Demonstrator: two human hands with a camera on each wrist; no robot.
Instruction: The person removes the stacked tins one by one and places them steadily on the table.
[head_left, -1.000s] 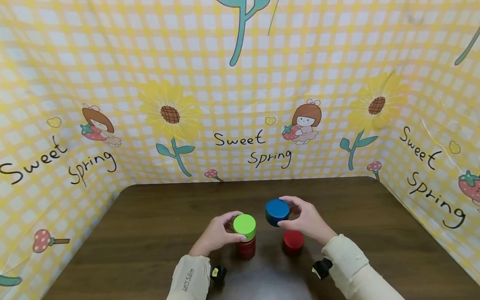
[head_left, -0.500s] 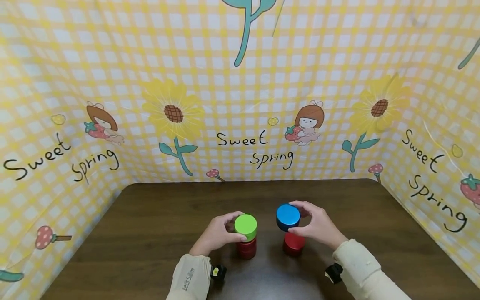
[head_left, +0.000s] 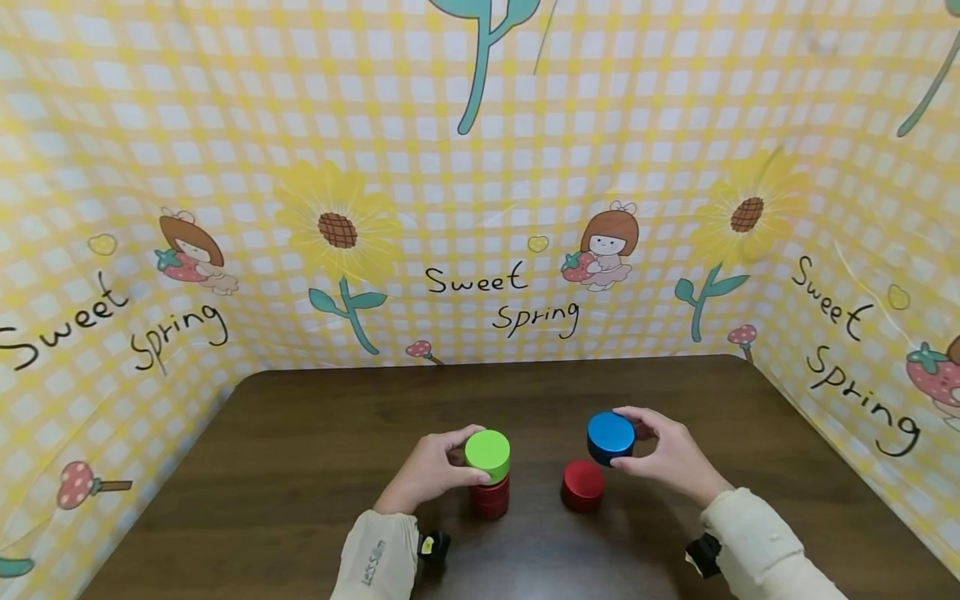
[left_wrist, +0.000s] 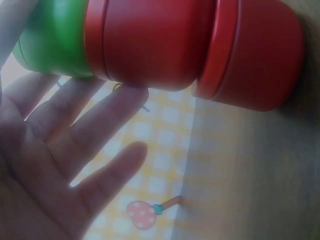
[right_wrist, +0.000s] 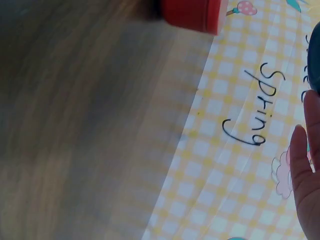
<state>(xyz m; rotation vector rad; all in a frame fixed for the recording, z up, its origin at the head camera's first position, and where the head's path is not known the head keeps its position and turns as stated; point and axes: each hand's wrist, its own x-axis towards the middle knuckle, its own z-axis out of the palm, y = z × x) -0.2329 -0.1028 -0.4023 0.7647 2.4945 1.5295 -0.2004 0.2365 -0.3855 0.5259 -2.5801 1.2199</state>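
- A glossy blue cylinder point(head_left: 611, 438) is aloft above the dark wood-grained table point(head_left: 337, 425), pinched between thumb and fingers of the right hand point(head_left: 670, 451).
- The left hand point(head_left: 433, 469) pinches a glossy green cylinder point(head_left: 487, 455) atop two stacked red cylinders point(head_left: 490, 499).
- A single red cylinder point(head_left: 582, 486) stands on the table, apart from the stack.

Cream sleeves point(head_left: 772, 542), dark lettering point(head_left: 373, 563), black cameras point(head_left: 703, 556)

Left hand point(head_left: 431, 472) and right hand point(head_left: 673, 452) each pinch, forearms point(head_left: 378, 554) extended; right fingers point(right_wrist: 300, 152), partly cropped, seem straight.
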